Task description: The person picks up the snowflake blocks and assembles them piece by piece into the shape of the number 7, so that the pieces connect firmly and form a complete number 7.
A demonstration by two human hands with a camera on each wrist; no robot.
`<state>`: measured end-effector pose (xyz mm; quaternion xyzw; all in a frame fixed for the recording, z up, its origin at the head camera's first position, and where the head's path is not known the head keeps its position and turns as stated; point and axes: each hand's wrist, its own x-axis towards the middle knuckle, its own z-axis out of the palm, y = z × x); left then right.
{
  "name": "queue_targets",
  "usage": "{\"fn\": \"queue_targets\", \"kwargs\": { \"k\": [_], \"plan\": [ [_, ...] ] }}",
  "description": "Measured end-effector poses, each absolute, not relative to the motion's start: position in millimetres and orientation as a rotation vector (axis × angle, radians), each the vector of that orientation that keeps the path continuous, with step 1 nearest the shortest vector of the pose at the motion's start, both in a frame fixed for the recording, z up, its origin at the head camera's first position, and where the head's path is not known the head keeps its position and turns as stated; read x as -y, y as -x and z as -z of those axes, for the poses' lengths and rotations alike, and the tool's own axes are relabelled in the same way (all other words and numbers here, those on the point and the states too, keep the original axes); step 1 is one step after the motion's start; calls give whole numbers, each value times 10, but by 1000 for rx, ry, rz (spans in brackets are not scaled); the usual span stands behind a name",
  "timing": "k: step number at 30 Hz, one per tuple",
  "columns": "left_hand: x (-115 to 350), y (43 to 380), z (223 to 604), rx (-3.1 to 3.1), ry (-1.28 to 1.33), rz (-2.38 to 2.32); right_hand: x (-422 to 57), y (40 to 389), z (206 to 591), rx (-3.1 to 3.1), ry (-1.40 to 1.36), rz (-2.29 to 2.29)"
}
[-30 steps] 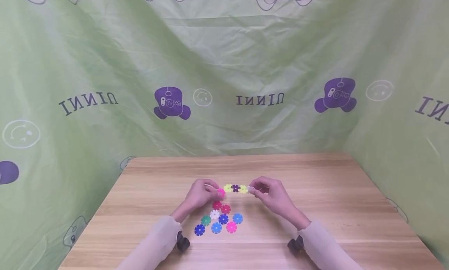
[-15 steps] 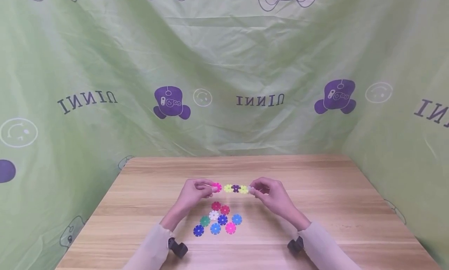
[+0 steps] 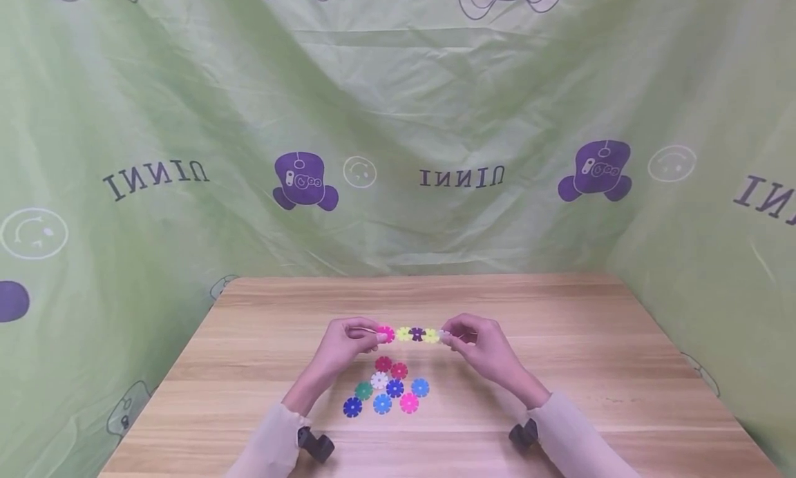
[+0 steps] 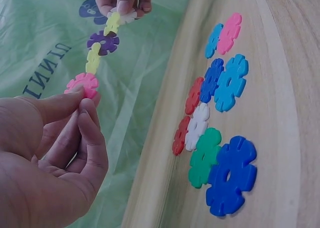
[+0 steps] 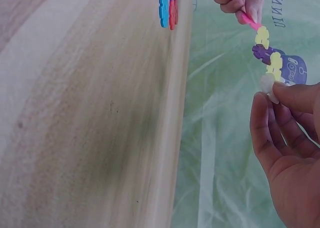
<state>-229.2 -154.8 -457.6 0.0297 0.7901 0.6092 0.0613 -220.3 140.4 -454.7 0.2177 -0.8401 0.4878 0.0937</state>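
My left hand (image 3: 349, 341) pinches a pink notched plastic disc (image 4: 83, 84) between thumb and fingers. Opposite it, my right hand (image 3: 477, 338) pinches a white notched disc (image 5: 268, 83) at the right end of a short chain. Along that chain run a yellow disc (image 5: 275, 64), a purple disc (image 4: 103, 42) and a second yellow disc (image 4: 93, 58). The pink disc meets the chain's left yellow end; whether their notches are locked I cannot tell. Chain and hands are held above the table, and fingertips cover part of both end discs.
On the wooden table (image 3: 535, 305) below the hands lie several loose discs, among them a green disc (image 4: 205, 158), a dark blue disc (image 4: 231, 177) and a pink disc (image 3: 409, 403). A green printed curtain (image 3: 398, 229) hangs behind and at both sides.
My left hand drew back left and turned the pink disc flat toward the view, then brought it slightly right against the yellow end. My right hand stayed almost still.
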Motion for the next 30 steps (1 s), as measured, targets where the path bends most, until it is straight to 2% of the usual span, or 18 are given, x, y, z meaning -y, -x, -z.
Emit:
{"fn": "queue_targets", "kwargs": {
  "k": [19, 30],
  "plan": [
    [1439, 2226, 4646, -2464, -169, -1749, -1417, 2175, 4576, 2558, -693, -1395],
    [1331, 2175, 4667, -2394, -121, -1920, -1383, 2156, 4647, 2616, -750, -1385]
  ]
}}
